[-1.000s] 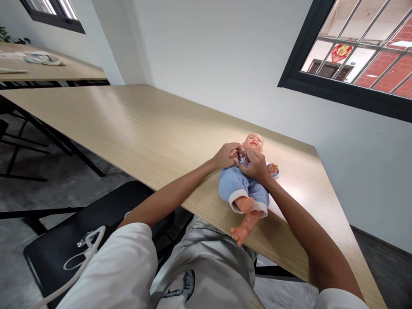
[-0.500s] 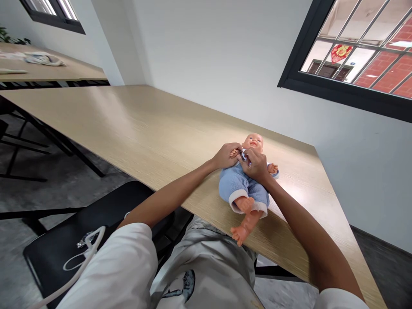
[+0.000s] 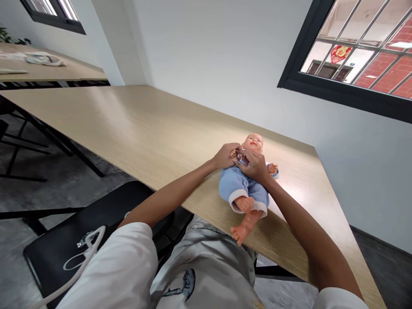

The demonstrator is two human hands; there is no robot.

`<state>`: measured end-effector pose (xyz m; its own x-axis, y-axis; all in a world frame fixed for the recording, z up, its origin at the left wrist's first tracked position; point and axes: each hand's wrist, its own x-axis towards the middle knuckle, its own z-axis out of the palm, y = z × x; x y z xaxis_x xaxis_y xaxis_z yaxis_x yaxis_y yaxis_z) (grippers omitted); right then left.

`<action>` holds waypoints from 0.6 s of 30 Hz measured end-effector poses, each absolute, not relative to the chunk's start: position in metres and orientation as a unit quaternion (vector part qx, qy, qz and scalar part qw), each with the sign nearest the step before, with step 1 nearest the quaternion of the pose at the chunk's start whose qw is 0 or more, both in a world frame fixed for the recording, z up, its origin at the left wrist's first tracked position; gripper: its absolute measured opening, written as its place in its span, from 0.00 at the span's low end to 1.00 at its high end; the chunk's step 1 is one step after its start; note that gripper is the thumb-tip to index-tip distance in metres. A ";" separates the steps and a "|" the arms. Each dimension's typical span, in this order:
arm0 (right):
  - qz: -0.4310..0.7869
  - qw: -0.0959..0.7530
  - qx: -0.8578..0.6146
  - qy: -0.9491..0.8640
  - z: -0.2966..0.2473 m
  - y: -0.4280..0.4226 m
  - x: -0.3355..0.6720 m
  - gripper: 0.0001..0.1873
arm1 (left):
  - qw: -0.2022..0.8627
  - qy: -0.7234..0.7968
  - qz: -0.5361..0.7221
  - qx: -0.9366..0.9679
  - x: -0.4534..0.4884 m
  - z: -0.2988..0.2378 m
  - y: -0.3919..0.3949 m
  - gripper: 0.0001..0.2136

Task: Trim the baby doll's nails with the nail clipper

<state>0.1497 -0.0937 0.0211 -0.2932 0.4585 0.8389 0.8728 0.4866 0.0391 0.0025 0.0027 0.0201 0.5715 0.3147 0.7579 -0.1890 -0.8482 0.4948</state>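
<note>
A baby doll (image 3: 237, 182) in a blue outfit with white cuffs lies on its back on the table, its bare feet towards me and one foot over the front edge. My left hand (image 3: 224, 156) is closed around the doll's arm at the left, and the doll's small hand (image 3: 233, 153) pokes out from its fingers. Over the doll's chest, my right hand (image 3: 256, 165) pinches a small shiny metal nail clipper (image 3: 238, 157), whose end is close to the doll's fingers. Whether it touches them, I cannot tell.
The wooden table (image 3: 128, 124) stretches away to the left along a white wall. A black chair (image 3: 61, 244) beside me has a white cable (image 3: 86, 257) over it. Cloth items (image 3: 45, 59) lie on another table behind. A barred window (image 3: 354, 51) is at the right.
The nail clipper in my right hand has shifted slightly left, closer to the doll's fingers. My left hand and the doll stay about where they were.
</note>
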 end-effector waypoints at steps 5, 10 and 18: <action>-0.269 0.383 -0.440 -0.766 0.021 -0.093 0.150 0.08 | 0.259 0.043 0.462 0.847 0.003 0.018 0.006 0.07; -0.274 0.377 -0.460 -0.756 0.019 -0.093 0.149 0.09 | 0.256 0.047 0.462 0.848 0.003 0.016 0.008 0.09; -0.265 0.394 -0.450 -0.756 0.021 -0.094 0.148 0.09 | 0.261 0.040 0.464 0.845 0.002 0.018 0.006 0.07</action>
<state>0.1482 -0.0940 0.0210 -0.2840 0.4720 0.8346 0.8901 0.4534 0.0465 0.0024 0.0061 0.0185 0.5654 0.3109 0.7640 -0.1742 -0.8604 0.4790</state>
